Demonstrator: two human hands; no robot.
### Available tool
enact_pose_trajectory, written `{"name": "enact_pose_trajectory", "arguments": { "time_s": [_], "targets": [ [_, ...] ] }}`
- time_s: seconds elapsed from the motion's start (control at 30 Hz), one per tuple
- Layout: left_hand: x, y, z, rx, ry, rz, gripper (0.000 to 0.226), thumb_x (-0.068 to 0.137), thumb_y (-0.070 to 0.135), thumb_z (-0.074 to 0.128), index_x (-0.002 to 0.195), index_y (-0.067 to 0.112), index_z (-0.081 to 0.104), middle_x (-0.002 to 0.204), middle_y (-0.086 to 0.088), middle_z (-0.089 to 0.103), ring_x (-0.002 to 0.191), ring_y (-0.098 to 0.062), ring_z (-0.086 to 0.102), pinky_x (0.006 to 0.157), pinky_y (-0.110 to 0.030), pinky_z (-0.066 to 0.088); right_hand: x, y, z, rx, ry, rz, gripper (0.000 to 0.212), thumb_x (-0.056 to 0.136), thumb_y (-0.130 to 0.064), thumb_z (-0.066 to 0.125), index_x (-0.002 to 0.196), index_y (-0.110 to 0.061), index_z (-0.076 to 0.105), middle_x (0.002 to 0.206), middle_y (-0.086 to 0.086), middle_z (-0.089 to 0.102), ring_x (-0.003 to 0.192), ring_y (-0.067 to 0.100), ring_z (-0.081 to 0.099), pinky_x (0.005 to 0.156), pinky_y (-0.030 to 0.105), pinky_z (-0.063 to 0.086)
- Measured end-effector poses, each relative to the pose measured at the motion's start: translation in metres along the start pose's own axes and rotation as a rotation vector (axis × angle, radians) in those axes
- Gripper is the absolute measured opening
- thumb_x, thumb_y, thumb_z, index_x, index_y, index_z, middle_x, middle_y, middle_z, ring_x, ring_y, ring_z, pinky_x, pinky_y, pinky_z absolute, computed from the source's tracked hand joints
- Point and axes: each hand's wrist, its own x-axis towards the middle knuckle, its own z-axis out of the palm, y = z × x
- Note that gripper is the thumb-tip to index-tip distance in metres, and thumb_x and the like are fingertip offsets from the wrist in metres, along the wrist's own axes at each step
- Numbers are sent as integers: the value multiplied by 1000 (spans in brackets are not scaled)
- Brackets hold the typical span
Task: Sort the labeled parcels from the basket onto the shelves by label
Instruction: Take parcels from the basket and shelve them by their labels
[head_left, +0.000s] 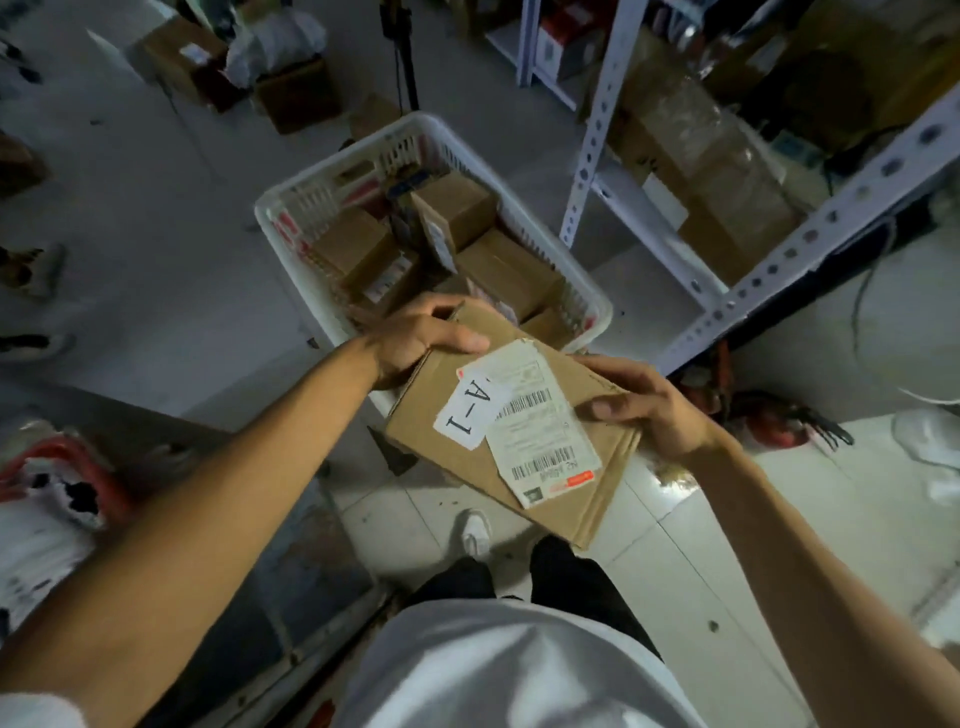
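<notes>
Head view: looking down past both forearms at a parcel held over a tiled floor.
Left hand (415, 338): fingers curled over the far left corner of the parcel, thumb lying along its top face; grasping.
Right hand (644, 410): thumb pressed on the top face at the right edge, other fingers wrapped under and hidden; grasping.
Parcel (566, 499): flat brown cardboard box, held between the two hands, tilted so its long side runs from the left fingers down toward the person's body.
A-1 label (470, 413): white slip with black print, on the top face between the two thumbs, nearer the left one.
Shipping label (543, 441): white with barcodes and an orange strip at its near end, just beside the A-1 label, which overlaps one edge of it.
Basket (311, 182): white slatted plastic, on the floor just beyond the left fingers; the parcel's far corner overlaps its near rim.
Basket contents (353, 249): several brown cardboard boxes lying at mixed angles, some with white labels too small to read.
Shelves (810, 228): white perforated metal uprights beyond the right fingers, to the right of the basket, with brown cartons on the low level.
Shoe (475, 532): white, on the tiles below the parcel.
</notes>
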Motion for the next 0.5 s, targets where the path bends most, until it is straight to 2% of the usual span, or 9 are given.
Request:
{"name": "enact_pose_trajectory", "arguments": {
  "time_s": [0.07,0.1,0.2,0.27,0.3,0.37,0.43,0.5],
  "targets": [
    [0,-11,22,-93,101,63,34,76,18,67,108,7,69,94,-11,70,86,-25,67,77,-34,53,-13,-2,-5,23,191,-42,45,72,-14,65,117,-15,70,108,11,72,93,24,69,78,32,56],
    [1,-15,35,-153,147,96,26,77,15,65,102,8,69,87,-6,71,80,-20,68,73,-30,54,-20,-2,-7,26,291,-75,43,76,-14,63,118,-16,70,110,11,71,96,27,68,82,37,56],
    [9,-24,75,-251,303,206,23,72,19,71,92,8,72,81,-1,74,75,-16,70,66,-24,54,-53,3,-8,13,533,-172,50,80,-17,65,129,-28,61,123,5,66,113,32,65,94,49,55],
    [16,-25,103,-275,431,240,25,66,29,76,87,17,77,86,-5,76,83,-25,71,72,-33,56,-81,14,-5,45,647,-194,50,80,-20,67,127,-36,61,120,-1,69,115,29,65,90,48,57],
    [21,-25,116,-300,485,244,29,64,32,77,88,17,78,90,-9,76,89,-32,71,78,-41,57,-95,22,-3,82,703,-196,48,80,-23,67,126,-34,61,118,-2,71,114,28,65,90,46,57],
    [30,-24,147,-379,549,242,34,63,31,79,94,15,78,97,-13,76,97,-38,70,84,-48,57,-120,39,2,179,848,-186,48,81,-32,69,128,-29,58,118,-3,71,114,26,66,99,53,53],
    [37,-15,185,-398,560,239,33,64,33,79,94,20,78,95,-8,77,92,-31,73,74,-41,59,-141,53,7,264,955,-133,70,76,-49,71,140,-36,46,129,-8,65,120,21,62,104,63,44],
    [43,-8,229,-425,539,228,32,66,31,79,96,20,76,94,-5,77,88,-26,74,65,-32,58,-156,63,12,361,959,-115,98,67,-60,73,150,-48,24,140,-12,56,127,20,56,103,65,43]
  ]
}}
